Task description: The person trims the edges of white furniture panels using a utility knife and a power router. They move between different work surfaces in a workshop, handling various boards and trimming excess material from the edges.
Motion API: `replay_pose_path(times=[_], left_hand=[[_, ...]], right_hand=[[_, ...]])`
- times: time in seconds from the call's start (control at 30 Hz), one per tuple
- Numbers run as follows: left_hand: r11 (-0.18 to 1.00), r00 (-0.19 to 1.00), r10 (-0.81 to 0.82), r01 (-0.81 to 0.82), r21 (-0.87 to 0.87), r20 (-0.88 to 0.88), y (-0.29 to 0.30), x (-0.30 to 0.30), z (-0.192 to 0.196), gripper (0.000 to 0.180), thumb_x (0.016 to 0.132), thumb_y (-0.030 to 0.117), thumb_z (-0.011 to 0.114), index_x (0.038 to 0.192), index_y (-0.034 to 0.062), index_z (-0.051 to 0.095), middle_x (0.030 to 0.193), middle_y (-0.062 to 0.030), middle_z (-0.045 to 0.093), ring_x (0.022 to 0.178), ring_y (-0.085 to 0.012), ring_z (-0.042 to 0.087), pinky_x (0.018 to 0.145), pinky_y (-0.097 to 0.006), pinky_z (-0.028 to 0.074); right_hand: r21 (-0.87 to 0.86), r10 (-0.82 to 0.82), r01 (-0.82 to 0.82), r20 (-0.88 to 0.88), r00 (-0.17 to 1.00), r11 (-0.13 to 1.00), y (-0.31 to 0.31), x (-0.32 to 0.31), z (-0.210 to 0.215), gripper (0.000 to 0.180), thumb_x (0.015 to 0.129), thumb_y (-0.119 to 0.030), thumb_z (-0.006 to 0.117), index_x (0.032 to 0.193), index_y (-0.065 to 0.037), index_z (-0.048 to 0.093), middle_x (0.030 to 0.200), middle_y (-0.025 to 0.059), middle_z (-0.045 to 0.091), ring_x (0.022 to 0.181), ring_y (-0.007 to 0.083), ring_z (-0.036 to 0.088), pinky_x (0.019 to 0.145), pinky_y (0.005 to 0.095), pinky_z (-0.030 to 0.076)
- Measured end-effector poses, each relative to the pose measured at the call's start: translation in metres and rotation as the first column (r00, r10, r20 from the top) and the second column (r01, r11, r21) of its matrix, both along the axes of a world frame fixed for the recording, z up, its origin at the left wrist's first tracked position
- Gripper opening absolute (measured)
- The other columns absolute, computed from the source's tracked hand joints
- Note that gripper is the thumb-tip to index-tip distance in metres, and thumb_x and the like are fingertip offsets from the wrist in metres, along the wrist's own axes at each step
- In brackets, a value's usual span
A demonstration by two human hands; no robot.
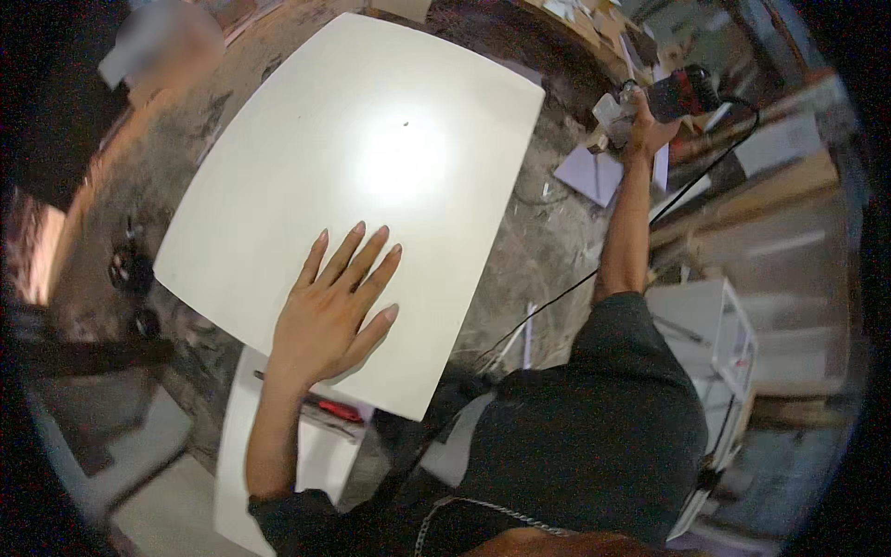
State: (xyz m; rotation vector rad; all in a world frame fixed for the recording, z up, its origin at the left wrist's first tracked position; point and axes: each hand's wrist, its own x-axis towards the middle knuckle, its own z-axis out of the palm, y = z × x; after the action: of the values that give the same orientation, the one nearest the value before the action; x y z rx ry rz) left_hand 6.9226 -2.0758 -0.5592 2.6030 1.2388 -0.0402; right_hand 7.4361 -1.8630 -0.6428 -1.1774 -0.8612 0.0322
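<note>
panel [306, 158], white and glossy, lies in front of the person over a stained grey surface [548, 237]. left hand [327, 311] flat on its near part, fingers slightly apart, thumb out, gripping nothing. right hand [647, 132], well off the panel's right edge, fingers closed round a corded power tool [682, 96], probably a trim router. judged good practice: even palm pressure, firm tool grip, black cord [703, 176] clear of the working end. brands, labels, writing: none legible.

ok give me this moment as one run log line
left hand: palm down on white panel | right hand: holding corded power tool, right of panel | red item: by panel's near edge
</note>
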Motion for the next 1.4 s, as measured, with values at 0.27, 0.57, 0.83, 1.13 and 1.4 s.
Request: replay_pose_path(times=[0.27, 0.57, 0.83, 1.13, 1.4], left_hand=[[0.989, 0.988, 0.136, -0.130, 0.074, -0.076, 0.014, -0.003, 0.004, 0.079, 0.094, 0.048, 0.059, 0.155, 0.0047, 0.036, 0.163, -0.0191, 0.029, 0.152, -0.0372, 0.023, 0.125, -0.053, 0.011], [0.754, 0.752, 0.651, -0.625, -0.202, 0.105, -0.073, -0.010, 0.090, 0.061, 0.080, 0.010, 0.079, 0.137, 0.0025, 0.059, 0.140, -0.0245, 0.057, 0.134, -0.0382, 0.053, 0.113, -0.047, 0.040], [0.406, 0.281, 0.884, -0.066, -0.912, 0.373, -0.011, 0.192, -0.003, 0.050, 0.100, 0.027, 0.056, 0.139, -0.0044, 0.054, 0.131, -0.0153, 0.065, 0.118, -0.0253, 0.063, 0.103, -0.039, 0.048], [0.261, 0.952, -0.218, 0.270, -0.927, 0.216, 0.246, 0.444, -0.417, 0.086, 0.087, 0.042, 0.078, 0.153, 0.0034, 0.039, 0.154, -0.0222, 0.045, 0.141, -0.0329, 0.045, 0.114, -0.042, 0.039], [0.184, 0.770, -0.570, 0.460, -0.869, 0.287, 0.260, 0.512, -0.514, 0.096, 0.074, 0.057, 0.083, 0.143, 0.0000, 0.050, 0.126, -0.0231, 0.066, 0.115, -0.0352, 0.065, 0.098, -0.044, 0.051]], right_hand=[[-0.382, -0.105, 0.171, 0.188, 0.977, 0.908, -0.149, 0.081, -0.064, 0.110, 0.070, -0.044, 0.093, 0.149, 0.006, 0.036, 0.140, 0.0223, 0.055, 0.125, 0.0333, 0.058, 0.106, 0.0439, 0.048], [-0.596, -0.089, 0.035, -0.061, 0.994, 0.802, -0.205, 0.157, -0.253, 0.108, 0.079, -0.042, 0.086, 0.152, 0.003, 0.019, 0.148, 0.0223, 0.046, 0.132, 0.0344, 0.050, 0.118, 0.0456, 0.032], [-0.370, -0.171, -0.082, -0.602, 0.780, 0.926, -0.221, 0.199, -0.321, 0.051, 0.094, -0.043, 0.072, 0.118, 0.001, 0.074, 0.119, 0.0205, 0.071, 0.105, 0.0233, 0.066, 0.102, 0.0361, 0.045], [-0.625, -0.590, 0.414, -0.093, 0.802, 0.662, -0.121, 0.216, -0.200, 0.075, 0.064, -0.024, 0.098, 0.122, 0.001, 0.057, 0.112, 0.0097, 0.066, 0.101, 0.0222, 0.065, 0.091, 0.0365, 0.053], [-0.595, -0.482, 0.324, -0.124, 0.867, 0.736, -0.077, 0.228, -0.155, 0.073, 0.063, -0.024, 0.097, 0.121, -0.001, 0.059, 0.113, 0.0099, 0.067, 0.106, 0.0219, 0.064, 0.093, 0.0384, 0.054]])
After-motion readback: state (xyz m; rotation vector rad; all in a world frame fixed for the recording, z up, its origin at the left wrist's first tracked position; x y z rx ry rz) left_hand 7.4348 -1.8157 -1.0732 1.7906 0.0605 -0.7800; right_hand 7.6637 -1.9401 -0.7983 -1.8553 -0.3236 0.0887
